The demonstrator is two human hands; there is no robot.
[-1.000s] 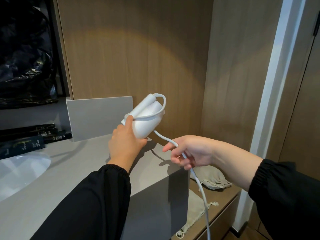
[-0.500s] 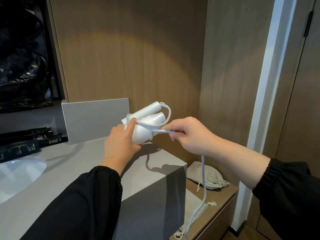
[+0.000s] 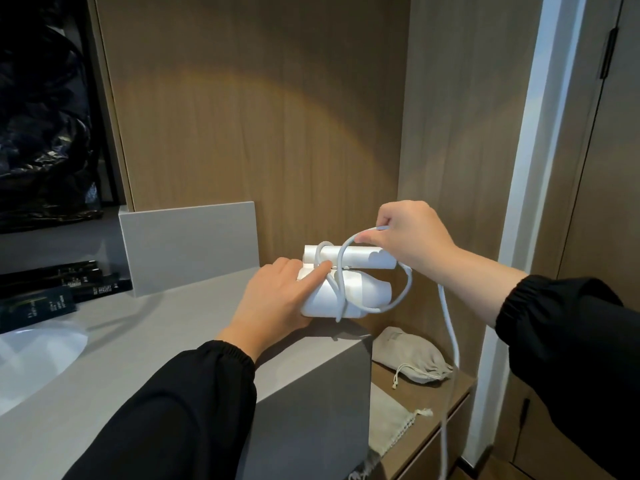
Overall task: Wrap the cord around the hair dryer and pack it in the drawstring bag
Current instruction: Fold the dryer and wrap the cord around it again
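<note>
Smooth white plastic hair dryer [image 3: 360, 292]

White cord [image 3: 450, 323] — around hair dryer [image 3: 363, 289]

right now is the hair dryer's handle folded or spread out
Folded: the handle lies alongside the hair dryer body, cord looped round both.

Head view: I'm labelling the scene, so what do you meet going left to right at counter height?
Black boxes → grey panel → left hand → hair dryer → right hand → white door frame.
</note>
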